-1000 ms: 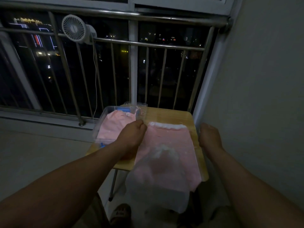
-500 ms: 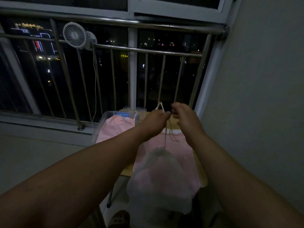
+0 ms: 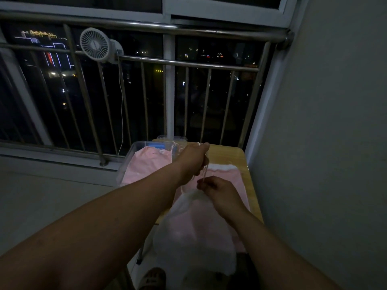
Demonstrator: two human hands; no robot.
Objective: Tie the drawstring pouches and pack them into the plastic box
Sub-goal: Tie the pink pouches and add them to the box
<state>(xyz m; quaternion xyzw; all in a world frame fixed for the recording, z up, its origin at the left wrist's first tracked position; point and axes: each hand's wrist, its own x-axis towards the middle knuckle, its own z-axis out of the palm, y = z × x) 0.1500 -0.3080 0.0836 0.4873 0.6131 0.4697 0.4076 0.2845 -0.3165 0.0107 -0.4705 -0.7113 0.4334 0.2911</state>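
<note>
Right hand [image 3: 217, 190] dropped to white pouch [image 3: 194, 233] neck, left hand [image 3: 193, 159] higher, fingers pinching drawstring [image 3: 205, 171], knot unclear

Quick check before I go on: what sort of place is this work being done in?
Most likely an enclosed apartment balcony, high up, at night. A metal railing with vertical bars runs before dark window glass showing distant city lights, a small clip-on fan hangs on the rail, and a small wooden table fills the corner.

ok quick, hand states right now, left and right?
Left hand: closed on the drawstring, pulling it up.
Right hand: closed, pinching the same drawstring at the gathered neck of the white pouch.
</note>
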